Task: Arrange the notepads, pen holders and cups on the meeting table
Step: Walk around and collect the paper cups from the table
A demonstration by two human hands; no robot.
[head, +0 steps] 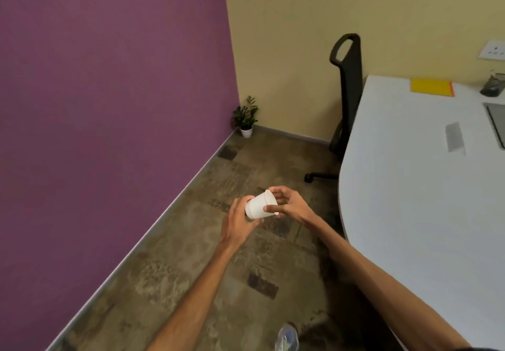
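A: What have the fingers got?

B: One white cup (259,206), held between both hands. The left hand (237,221) curls round its base end. The right hand (289,204) pinches the rim end, with the thumb along the near wall and the fingers bent at the mouth.

A: How does it lie?

B: On its side and tilted. Its long axis runs from the left palm up and to the right, so the mouth opens toward the right hand.

A: Where is it in the room?

B: In the air over the floor (246,268), off the table (410,186), whose curved edge is to the right.

A: Which hand should set it down?

B: I'd say the right, since it is nearer the table. The cup would need turning mouth-up first.

A: What's on the table?

B: A yellow pad (431,87) at the far end. Beside it is a dark holder (493,85), though it is too blurred to tell what's inside. A black chair (347,77) stands at that corner.
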